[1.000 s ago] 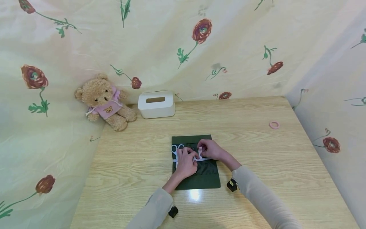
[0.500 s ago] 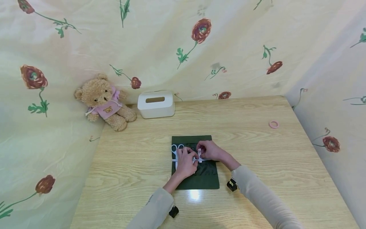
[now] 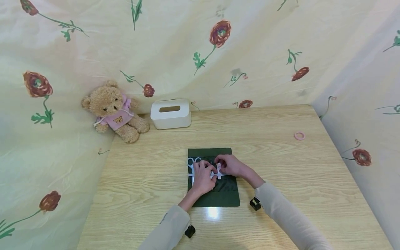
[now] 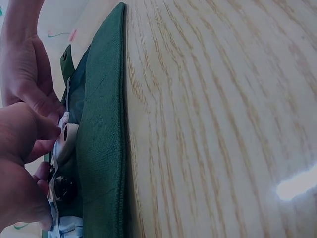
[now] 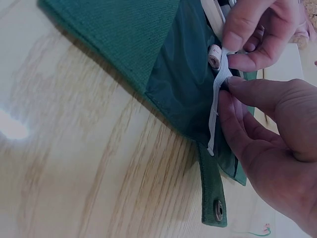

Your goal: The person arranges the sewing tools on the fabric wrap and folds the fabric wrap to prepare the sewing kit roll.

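Rolled tape [image 5: 214, 56] lies between left grip [image 3: 204, 176] and right grip [image 3: 230, 165].

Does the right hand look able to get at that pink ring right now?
Probably yes: I see nothing standing between the right hand and the pink ring on the table. The hand is busy at the white elastic strap, though, so it would likely have to leave that first.

Middle of pouch [image 3: 215, 199] blocked by left hand [image 3: 204, 177] and right hand [image 3: 230, 165], near side split by sleeves [image 3: 287, 215]. Wide lanes offered by tabletop [image 3: 265, 139] either side; right one partly interrupted by pink ring [image 3: 299, 139]. Back left obstructed by teddy bear [image 3: 117, 116] and white box [image 3: 172, 122].
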{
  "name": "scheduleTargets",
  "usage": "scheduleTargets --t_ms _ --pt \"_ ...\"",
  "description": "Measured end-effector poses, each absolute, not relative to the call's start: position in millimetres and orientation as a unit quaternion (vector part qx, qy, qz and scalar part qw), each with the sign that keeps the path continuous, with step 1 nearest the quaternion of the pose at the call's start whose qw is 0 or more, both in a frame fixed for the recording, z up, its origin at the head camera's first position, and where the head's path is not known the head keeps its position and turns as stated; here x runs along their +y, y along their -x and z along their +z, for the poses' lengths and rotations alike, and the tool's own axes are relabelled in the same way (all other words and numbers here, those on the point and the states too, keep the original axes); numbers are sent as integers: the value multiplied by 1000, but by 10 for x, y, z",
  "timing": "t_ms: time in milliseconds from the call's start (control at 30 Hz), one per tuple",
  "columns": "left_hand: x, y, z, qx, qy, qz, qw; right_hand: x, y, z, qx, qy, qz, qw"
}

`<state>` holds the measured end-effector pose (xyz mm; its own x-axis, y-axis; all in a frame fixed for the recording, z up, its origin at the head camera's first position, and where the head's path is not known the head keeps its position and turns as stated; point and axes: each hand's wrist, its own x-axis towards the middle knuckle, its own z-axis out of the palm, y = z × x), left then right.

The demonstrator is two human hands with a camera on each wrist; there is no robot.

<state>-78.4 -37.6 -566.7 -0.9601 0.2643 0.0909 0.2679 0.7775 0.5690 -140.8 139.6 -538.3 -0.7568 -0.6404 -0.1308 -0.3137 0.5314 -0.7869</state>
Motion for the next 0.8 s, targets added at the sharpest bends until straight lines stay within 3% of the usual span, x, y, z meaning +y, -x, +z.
scheduleTargets --t_ms 800 --pt "-381 762 -5604 -940 135 -314 -14 1394 1245 -5372 876 325 -323 153"
